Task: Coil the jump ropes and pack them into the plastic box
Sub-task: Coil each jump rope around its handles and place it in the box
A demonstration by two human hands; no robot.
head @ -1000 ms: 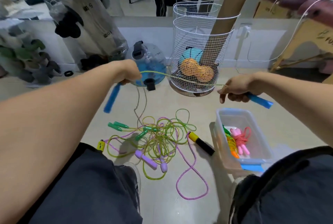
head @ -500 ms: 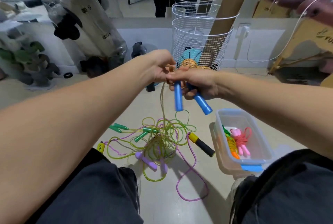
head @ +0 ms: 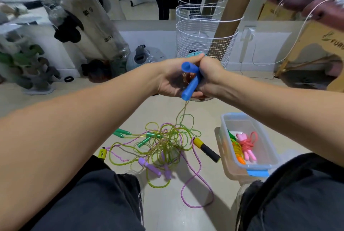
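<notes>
Both hands were up in the middle of the view, pressed close together! The right hand (head: 208, 74) had its fingers curled tight around the two blue handles (head: 191, 80), which lay side by side, one butt end pointing toward the camera and the other angled down and near. The left hand (head: 171, 80) sat just beside it, palm turned inward, fingers bent in against the handles and the cord; whether they actually pinched the cord I could not tell. From the lower handle a thin yellow-green cord (head: 183, 113) dropped straight down to the floor.

Down there it ran into a tangle of ropes (head: 163, 143): green loops, a pink cord (head: 195, 180) trailing near and right, a pair of green handles (head: 122, 133) at the far left of the pile, purple handles (head: 149, 165) on the near side, and a yellow-and-black handle (head: 205, 149) lying on the right edge.

Right of the tangle stood the clear plastic box (head: 268, 149), lid off, with a coiled pink rope (head: 246, 145) and an orange one (head: 236, 150) lying inside against its left wall. Beyond the hands stood a white wire basket (head: 197, 39) holding a cardboard tube (head: 229, 24), and dark trousers (head: 93, 202) filled the near edge.
</notes>
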